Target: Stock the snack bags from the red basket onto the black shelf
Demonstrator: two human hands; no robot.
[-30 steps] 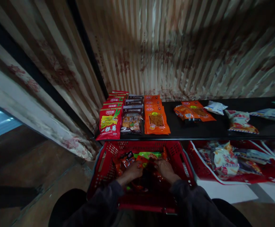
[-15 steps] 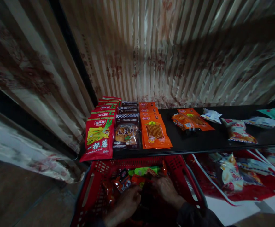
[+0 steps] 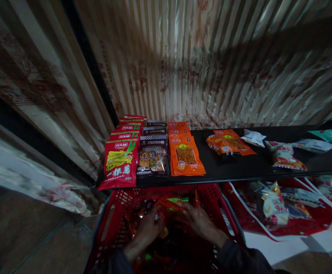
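Both of my hands are inside a red plastic basket (image 3: 113, 213) of snack packets. My left hand (image 3: 146, 232) is at the basket's left middle, its fingers closed on an orange packet (image 3: 166, 205). My right hand (image 3: 198, 222) reaches in from the right, fingers bent at the other end of that packet; its fingertips are dim, and what they grip is unclear. A green packet (image 3: 180, 199) lies behind. Above the basket, red packets (image 3: 120, 161), dark brown packets (image 3: 153, 156) and orange packets (image 3: 185, 156) stand in overlapping rows on a black shelf (image 3: 194, 179).
Loose orange packets (image 3: 231, 142), a red-and-white packet (image 3: 287, 155) and white packets (image 3: 253, 137) lie farther right on the shelf. Below them is a red bag (image 3: 300, 224) holding more packets. Striped cloth (image 3: 211, 76) hangs behind and at the left.
My left hand has moved up and left to the orange packet, which is now raised between my hands and covers more of the green one. The view has shifted slightly.
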